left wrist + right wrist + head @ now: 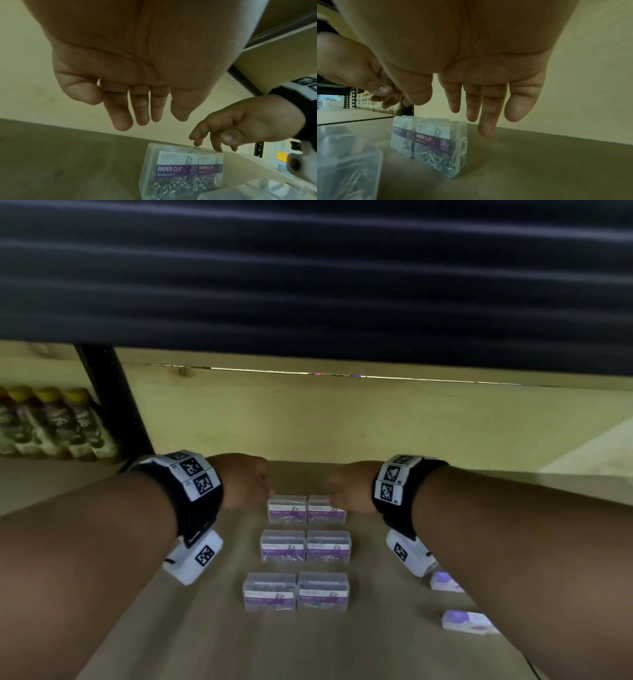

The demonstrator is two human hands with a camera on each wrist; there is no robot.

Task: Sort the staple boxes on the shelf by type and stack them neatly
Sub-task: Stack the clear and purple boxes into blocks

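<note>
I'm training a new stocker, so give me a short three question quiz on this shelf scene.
1. True or false: the left hand grips a box.
2. How many clear paper clip boxes stand in the grid on the shelf?
3. The flat purple and white boxes lie by which forearm? A left, B right.

Key: 1 false, both it and the right hand hang open above the far pair. 2 six. 3 B.

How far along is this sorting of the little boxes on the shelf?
Six clear paper clip boxes already stand in three tidy pairs. The left hand and right hand hover open over the far pair, holding nothing; whether a right fingertip touches it is unclear. Two purple-and-white boxes lie apart at the right, seemingly unsorted, and nothing is stacked yet.
</note>
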